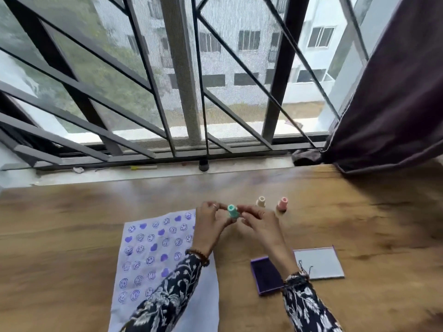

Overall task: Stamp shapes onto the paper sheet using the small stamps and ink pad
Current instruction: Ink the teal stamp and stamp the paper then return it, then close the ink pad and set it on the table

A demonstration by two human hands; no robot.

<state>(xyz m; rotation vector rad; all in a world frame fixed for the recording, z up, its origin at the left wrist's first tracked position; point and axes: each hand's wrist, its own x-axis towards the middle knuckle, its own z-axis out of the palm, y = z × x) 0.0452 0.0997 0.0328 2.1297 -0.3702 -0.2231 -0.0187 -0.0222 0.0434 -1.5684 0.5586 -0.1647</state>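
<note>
A small teal stamp (232,211) is held upright between both hands above the wooden table, just past the paper's far right corner. My left hand (209,226) pinches it from the left and my right hand (259,224) from the right. The white paper sheet (153,255) lies at the near left, covered with several purple smiley faces and hearts; my left forearm crosses it. A cream stamp (260,202) and a pink stamp (282,203) stand upright on the table to the right. The open purple ink pad (266,275) lies under my right wrist, with its lid (318,263) beside it.
The wooden table (72,236) reaches to a window sill (143,170) with a barred window behind it. A dark purple curtain (395,104) hangs at the far right and rests on the table's corner.
</note>
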